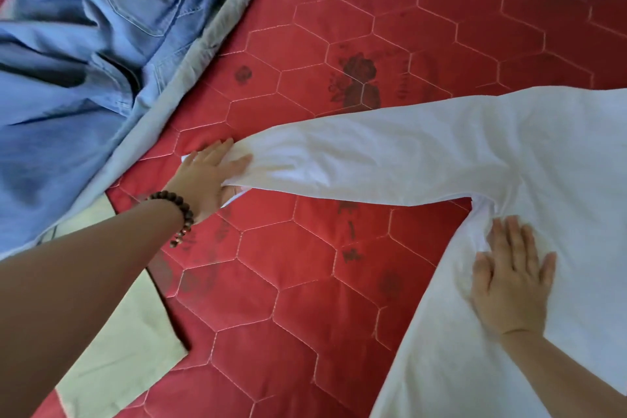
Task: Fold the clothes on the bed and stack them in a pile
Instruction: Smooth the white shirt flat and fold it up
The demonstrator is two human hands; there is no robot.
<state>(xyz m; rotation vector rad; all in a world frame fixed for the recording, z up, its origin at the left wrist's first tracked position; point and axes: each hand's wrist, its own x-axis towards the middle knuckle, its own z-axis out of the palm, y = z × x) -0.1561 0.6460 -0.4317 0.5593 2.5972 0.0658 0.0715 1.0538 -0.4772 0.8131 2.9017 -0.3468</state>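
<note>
Folding is, we judge, at an early stage: our white shirt [475, 159] lies flat on the red bed [305, 282], sleeve [356, 159] stretched out, nothing folded in. Our left hand [210, 176] pinches the cuff while our right hand [512, 282] presses flat, fingers spread, near the armpit. Jeans [101, 27] lie rumpled at far left on grey cloth [203, 44], no neat pile showing.

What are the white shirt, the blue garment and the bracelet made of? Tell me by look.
White shirt: thin, matte knit, likely cotton jersey; it wrinkles softly at the armpit. Blue garment: denim, by its faded twill look, pale topstitching and patch pocket. Bracelet: round dark brown beads with a slight sheen, probably wood, though the look leaves that open.
</note>
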